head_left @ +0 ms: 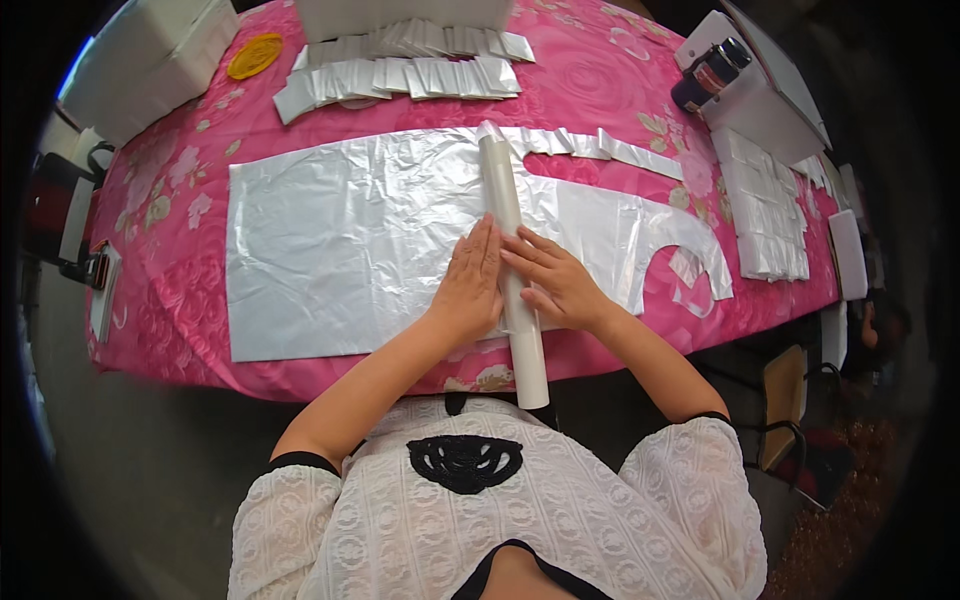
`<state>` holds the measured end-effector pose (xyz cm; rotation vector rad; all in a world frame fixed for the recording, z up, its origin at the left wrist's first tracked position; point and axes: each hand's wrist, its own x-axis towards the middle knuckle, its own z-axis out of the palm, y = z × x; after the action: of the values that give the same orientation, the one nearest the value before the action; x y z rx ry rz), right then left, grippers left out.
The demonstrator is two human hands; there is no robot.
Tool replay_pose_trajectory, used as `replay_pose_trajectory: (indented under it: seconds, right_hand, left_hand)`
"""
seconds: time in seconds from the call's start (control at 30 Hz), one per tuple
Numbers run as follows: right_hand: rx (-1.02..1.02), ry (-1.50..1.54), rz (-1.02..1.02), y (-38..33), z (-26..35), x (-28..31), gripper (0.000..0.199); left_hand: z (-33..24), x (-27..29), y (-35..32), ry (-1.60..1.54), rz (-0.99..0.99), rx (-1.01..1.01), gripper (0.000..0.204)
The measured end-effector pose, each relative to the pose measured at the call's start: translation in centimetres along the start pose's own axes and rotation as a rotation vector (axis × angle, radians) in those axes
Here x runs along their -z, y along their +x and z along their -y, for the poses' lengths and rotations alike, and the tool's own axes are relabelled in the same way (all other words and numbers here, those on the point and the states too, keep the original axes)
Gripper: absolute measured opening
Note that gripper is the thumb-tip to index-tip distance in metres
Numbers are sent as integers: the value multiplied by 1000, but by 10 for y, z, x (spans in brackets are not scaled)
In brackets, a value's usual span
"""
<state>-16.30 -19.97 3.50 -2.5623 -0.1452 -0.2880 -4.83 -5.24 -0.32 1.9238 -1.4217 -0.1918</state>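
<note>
A silvery, apron-shaped sheet of thin plastic [330,250] lies spread across the table, with curved cut-outs and narrow straps at its right end. Across its middle rests a long pale tube [530,365], its near end jutting past the table edge toward me. My left hand [470,285] lies flat on the sheet along the tube's left side, fingers stretched out and together. From the right, my right hand [555,280] rests on the tube, fingers spread, their tips close to my left hand. Neither hand is wrapped round anything.
Folded silvery packets [420,75] stand in rows at the back before a white box. More folded packets [765,205] lie at the right, near a dark flask [712,75]. A yellow coil [255,56] sits back left by a white foam box [150,70]. A chair [783,405] stands right.
</note>
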Motion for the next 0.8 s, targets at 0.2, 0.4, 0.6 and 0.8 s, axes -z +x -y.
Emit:
replay_pose_trajectory:
  seconds: [0.2,0.4,0.6,0.8]
  right_hand:
    - [116,326,441,97,77,-51,34]
    - [245,584,209,125,110,-70,35]
    - [456,-20,201,152,59,-74,46]
    - [615,-67,287,207,87,-127,53]
  left_hand:
    - [31,85,-44,-339,-236,152,58]
    - [45,176,-148,-401,-457,418,46]
    - [29,173,-210,-512,-493,605,39]
    - [17,159,-210,-545,-371,700,40]
